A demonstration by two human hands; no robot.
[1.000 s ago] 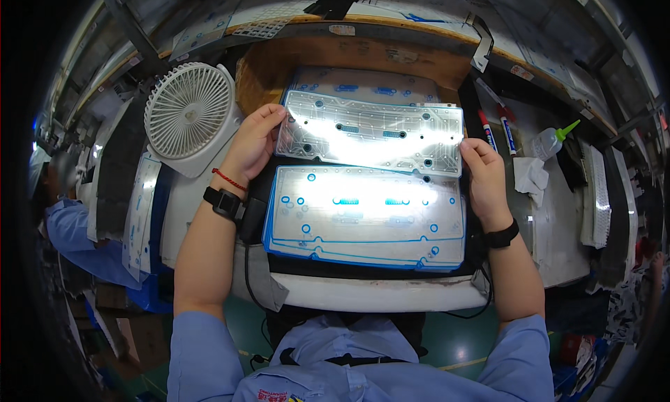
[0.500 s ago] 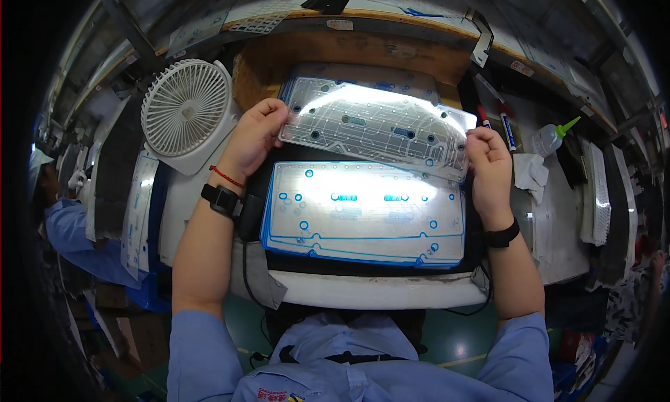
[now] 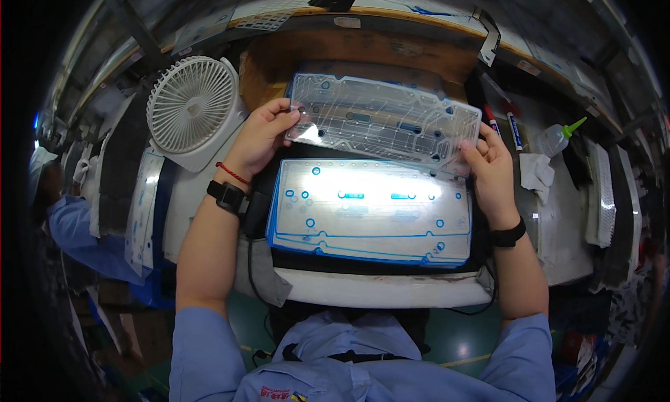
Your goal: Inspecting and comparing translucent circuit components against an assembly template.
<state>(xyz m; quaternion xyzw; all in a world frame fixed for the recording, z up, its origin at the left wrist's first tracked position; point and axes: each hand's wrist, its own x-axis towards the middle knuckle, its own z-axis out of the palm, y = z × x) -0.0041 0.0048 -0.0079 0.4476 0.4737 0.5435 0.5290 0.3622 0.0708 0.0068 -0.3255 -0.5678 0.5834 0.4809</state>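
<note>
A clear plastic sheet (image 3: 380,123) with printed lines, dark-ringed holes and a notched edge is held up between my hands, slightly lower on its right side. My left hand (image 3: 266,131) pinches its left end, and my right hand (image 3: 492,168) grips the right end. Below it lies a stack of similar clear sheets (image 3: 370,217) with blue outlines, blue-ringed holes and notches, shining under the light. Behind the held sheet, more blue-edged sheets (image 3: 391,72) lie in a wooden box and are partly hidden.
A white fan (image 3: 192,109) stands to the left. At right are markers (image 3: 515,131), a squeeze bottle with a green tip (image 3: 555,140) and a crumpled white tissue (image 3: 537,173). A wooden shelf edge (image 3: 412,18) runs along the back. At far left a co-worker's blue sleeve (image 3: 73,224) shows.
The held sheet has tilted, so its bright reflection has shifted from the upper middle to the lower left corner. Both hands keep hold of it. The whole view has shifted slightly.
</note>
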